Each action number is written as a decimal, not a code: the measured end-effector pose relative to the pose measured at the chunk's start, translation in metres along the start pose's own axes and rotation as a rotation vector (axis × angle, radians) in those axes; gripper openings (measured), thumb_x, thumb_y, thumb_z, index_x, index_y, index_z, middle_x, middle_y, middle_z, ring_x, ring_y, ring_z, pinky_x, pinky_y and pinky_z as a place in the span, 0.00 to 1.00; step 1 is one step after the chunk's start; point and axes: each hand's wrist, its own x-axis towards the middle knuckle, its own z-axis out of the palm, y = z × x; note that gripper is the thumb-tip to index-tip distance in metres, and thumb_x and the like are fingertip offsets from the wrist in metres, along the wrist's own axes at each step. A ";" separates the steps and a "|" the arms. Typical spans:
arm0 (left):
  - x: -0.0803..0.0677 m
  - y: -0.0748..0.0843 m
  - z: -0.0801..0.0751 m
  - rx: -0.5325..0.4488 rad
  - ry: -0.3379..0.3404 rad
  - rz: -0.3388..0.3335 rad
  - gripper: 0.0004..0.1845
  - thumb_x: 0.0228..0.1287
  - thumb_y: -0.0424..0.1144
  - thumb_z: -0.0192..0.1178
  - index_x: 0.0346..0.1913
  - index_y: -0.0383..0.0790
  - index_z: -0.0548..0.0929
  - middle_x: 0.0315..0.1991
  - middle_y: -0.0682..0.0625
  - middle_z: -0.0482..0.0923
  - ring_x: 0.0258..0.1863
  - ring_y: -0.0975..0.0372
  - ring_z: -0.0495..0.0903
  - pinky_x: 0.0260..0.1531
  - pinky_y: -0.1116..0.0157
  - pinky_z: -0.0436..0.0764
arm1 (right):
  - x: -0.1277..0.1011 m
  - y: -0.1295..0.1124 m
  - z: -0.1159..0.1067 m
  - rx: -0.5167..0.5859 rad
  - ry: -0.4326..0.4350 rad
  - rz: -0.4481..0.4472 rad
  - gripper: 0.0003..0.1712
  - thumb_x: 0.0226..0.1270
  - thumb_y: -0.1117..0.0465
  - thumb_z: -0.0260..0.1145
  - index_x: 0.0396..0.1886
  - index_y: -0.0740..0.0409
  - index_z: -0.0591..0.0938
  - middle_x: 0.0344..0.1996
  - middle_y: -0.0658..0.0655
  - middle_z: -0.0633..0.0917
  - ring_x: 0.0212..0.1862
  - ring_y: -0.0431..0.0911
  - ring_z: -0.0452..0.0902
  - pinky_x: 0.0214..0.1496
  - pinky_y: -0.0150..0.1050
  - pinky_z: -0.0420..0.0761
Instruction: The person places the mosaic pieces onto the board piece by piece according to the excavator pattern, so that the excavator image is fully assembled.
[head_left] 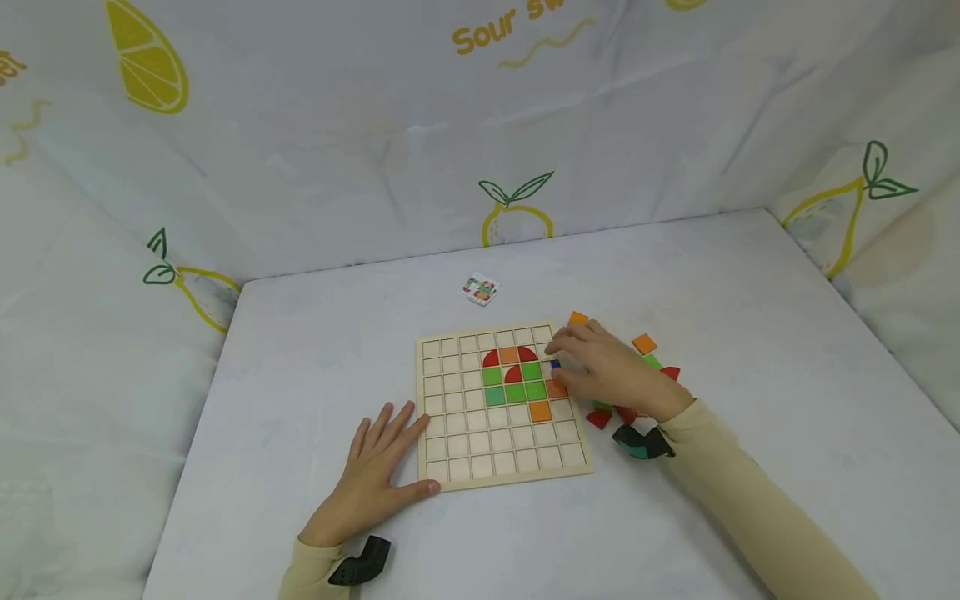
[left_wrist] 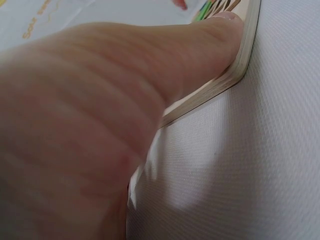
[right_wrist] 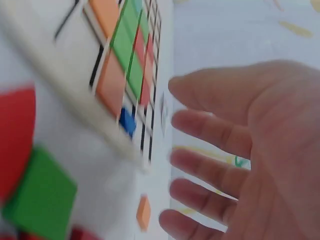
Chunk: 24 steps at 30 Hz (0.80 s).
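A square wooden grid board [head_left: 501,460] lies on the white table, with red, orange and green pieces set in its cells. Spread fingers of my left hand [head_left: 371,479] rest at the board's left edge, and its thumb [left_wrist: 210,47] lies over the near left corner. Over the right edge is my right hand [head_left: 615,371], its fingers apart and nothing held between them in the right wrist view. A small blue piece [right_wrist: 128,121] sits on the board beside an orange square [right_wrist: 111,84], close to the right fingertips.
Loose pieces, among them an orange square [head_left: 644,343], a red piece [head_left: 598,418] and a green block [right_wrist: 42,192], lie right of the board, partly behind the right hand. A small patterned card [head_left: 480,288] lies beyond it. A lemon-printed cloth [head_left: 337,167] hangs behind the table.
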 end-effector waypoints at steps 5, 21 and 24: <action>0.001 0.000 0.001 -0.005 -0.007 -0.006 0.50 0.57 0.64 0.68 0.79 0.53 0.62 0.83 0.50 0.49 0.84 0.47 0.38 0.78 0.41 0.33 | 0.000 0.020 -0.005 -0.137 0.017 0.145 0.29 0.73 0.54 0.64 0.70 0.59 0.75 0.75 0.66 0.67 0.66 0.63 0.65 0.68 0.62 0.71; 0.000 0.001 0.000 -0.004 -0.007 -0.008 0.49 0.57 0.64 0.68 0.79 0.53 0.62 0.83 0.50 0.48 0.84 0.47 0.38 0.78 0.41 0.32 | 0.001 0.026 -0.004 -0.180 0.014 0.211 0.16 0.69 0.56 0.68 0.53 0.56 0.86 0.58 0.62 0.80 0.59 0.59 0.69 0.63 0.61 0.71; -0.001 0.001 0.000 0.001 -0.009 -0.010 0.49 0.57 0.64 0.68 0.79 0.53 0.61 0.83 0.51 0.48 0.84 0.47 0.38 0.78 0.41 0.32 | 0.000 0.025 -0.004 -0.159 0.026 0.209 0.12 0.68 0.57 0.68 0.48 0.55 0.88 0.54 0.61 0.81 0.57 0.58 0.69 0.61 0.59 0.71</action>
